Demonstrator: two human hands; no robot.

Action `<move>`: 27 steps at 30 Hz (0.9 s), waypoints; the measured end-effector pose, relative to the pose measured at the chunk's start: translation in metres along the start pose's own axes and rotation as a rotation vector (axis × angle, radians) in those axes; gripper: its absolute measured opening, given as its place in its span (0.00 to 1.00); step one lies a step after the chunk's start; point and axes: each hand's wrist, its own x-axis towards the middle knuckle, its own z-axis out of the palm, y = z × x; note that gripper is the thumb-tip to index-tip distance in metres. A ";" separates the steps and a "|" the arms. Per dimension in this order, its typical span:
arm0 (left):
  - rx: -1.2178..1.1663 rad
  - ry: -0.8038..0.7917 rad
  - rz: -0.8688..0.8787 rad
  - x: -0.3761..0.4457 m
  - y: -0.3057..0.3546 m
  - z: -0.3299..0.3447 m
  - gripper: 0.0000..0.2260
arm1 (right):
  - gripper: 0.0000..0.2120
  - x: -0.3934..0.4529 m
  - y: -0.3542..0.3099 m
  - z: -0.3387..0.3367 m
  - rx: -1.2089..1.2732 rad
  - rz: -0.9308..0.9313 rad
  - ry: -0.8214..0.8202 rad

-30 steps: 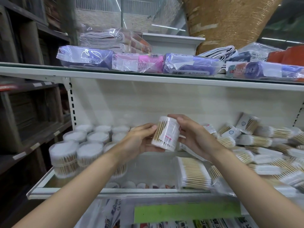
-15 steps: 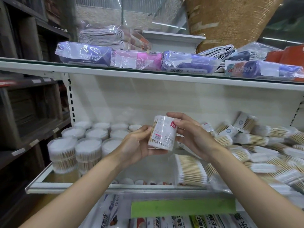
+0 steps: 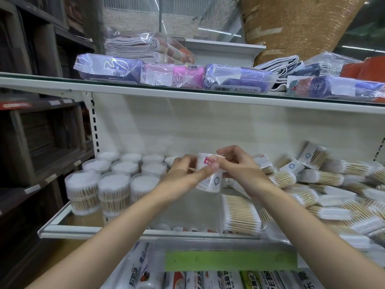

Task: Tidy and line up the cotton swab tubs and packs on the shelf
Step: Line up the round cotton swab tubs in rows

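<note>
A round clear tub of cotton swabs (image 3: 210, 180) with a white and red label is held upright above the middle of the shelf. My left hand (image 3: 183, 178) grips its left side, fingers across the front. My right hand (image 3: 239, 168) holds its top and right side. Several matching tubs (image 3: 113, 187) stand in rows on the left of the shelf. A loose heap of flat swab packs (image 3: 325, 192) covers the right part. One flat pack (image 3: 240, 214) lies near the front edge, below my hands.
The white shelf (image 3: 93, 231) has a raised front lip. A shelf above carries wrapped purple and pink packs (image 3: 173, 77). Dark wooden shelving (image 3: 41, 132) stands to the left. Below the shelf lie more packaged goods (image 3: 187, 276) and a green label strip (image 3: 229, 260).
The tub has been turned upright between my hands and lowered slightly toward the shelf. My left fingers now lie across its front.
</note>
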 end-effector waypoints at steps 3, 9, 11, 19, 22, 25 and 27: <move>0.048 0.029 0.001 0.001 0.003 0.002 0.34 | 0.11 0.000 -0.004 0.007 0.039 -0.013 -0.008; -0.754 -0.149 -0.135 0.000 0.007 -0.006 0.22 | 0.08 -0.002 -0.019 0.001 0.300 0.004 0.008; -0.846 -0.172 -0.180 0.001 0.004 -0.009 0.23 | 0.08 -0.003 -0.019 -0.001 0.301 0.009 -0.003; -0.954 -0.196 -0.190 0.004 -0.003 -0.014 0.25 | 0.08 -0.004 -0.012 -0.004 0.232 0.006 -0.061; -0.865 -0.140 -0.131 0.006 -0.006 -0.013 0.26 | 0.06 -0.003 -0.011 -0.003 0.122 -0.051 -0.056; -0.808 -0.082 -0.078 0.007 -0.006 -0.014 0.28 | 0.05 -0.003 -0.014 -0.002 0.031 -0.127 -0.049; -0.749 0.000 -0.050 0.010 -0.005 -0.016 0.23 | 0.04 -0.003 -0.015 0.000 -0.049 -0.165 -0.049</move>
